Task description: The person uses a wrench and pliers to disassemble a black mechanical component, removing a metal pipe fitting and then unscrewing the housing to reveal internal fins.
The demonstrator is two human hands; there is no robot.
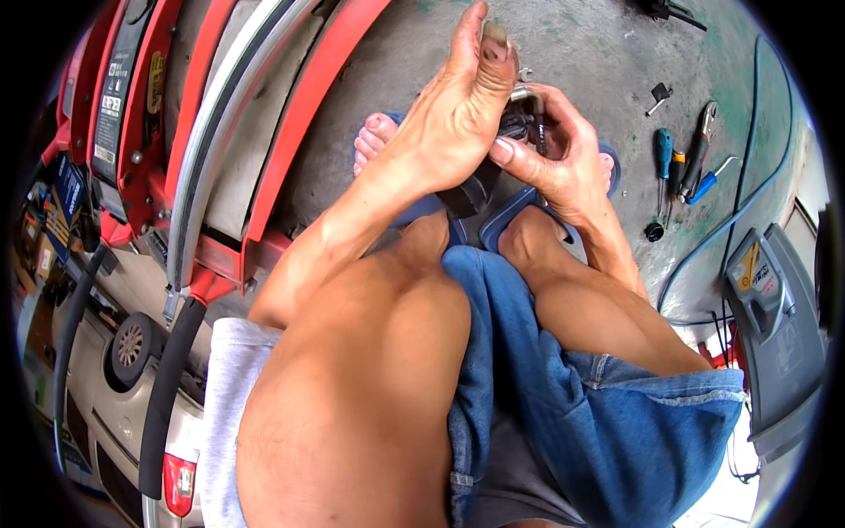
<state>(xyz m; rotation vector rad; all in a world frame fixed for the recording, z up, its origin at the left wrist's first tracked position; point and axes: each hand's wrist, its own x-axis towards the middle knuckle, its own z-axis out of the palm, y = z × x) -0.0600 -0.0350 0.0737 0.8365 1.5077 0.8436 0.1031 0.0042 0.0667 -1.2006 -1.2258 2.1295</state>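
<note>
Head view, part in hand: a small dark mechanical part [521, 123] with a bright metal end sits between the two hands, held above the concrete floor [581, 44] over the sandalled feet [387, 141].
Head view, key relation: the part lies directly between the hands, to the right of the left hand's thumb and to the left of the right hand's palm; both hands touch it, so neither is nearer. Its long axis is too hidden by fingers to tell, though the metal end points up and away from the person.
Head view, left hand: the left hand [458, 114] is closed about the part from the left, thumb raised and pressed against its top, fingers curled round out of sight.
Head view, right hand: the right hand [559, 154] cups the part from the right, its fingers half bent around it and its thumb crossing beneath toward the left hand.
Head view, floor at right: screwdrivers and pliers [682, 167] lie well apart from the hands, near a blue hose [748, 194].
Head view, left side: a red machine frame [290, 132] stands beside the left forearm.
</note>
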